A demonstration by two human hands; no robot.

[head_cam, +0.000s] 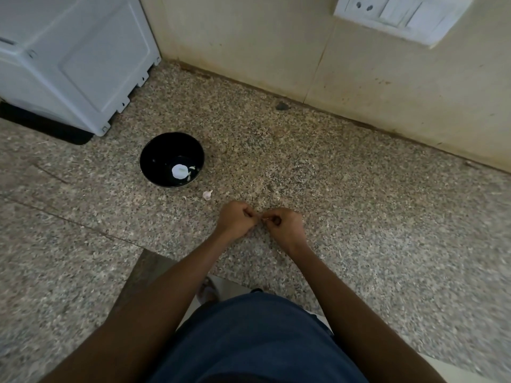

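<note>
My left hand [237, 219] and my right hand [284, 225] meet over the speckled granite counter [359, 217], fingers curled, pinching a tiny pale item between their fingertips; it is too small to identify, possibly a garlic clove. A black bowl [154, 150] stands to the upper left of my hands, with a white round piece [179, 171] and pale bits inside. A small garlic clove [207, 194] lies on the counter just below the bowl, with thin skin flakes near it.
A white appliance [77, 56] on a black base fills the back left corner. A beige wall [276, 45] runs along the back, with a white socket and switch plate [401, 17] at the upper right. The counter's front edge is near my body.
</note>
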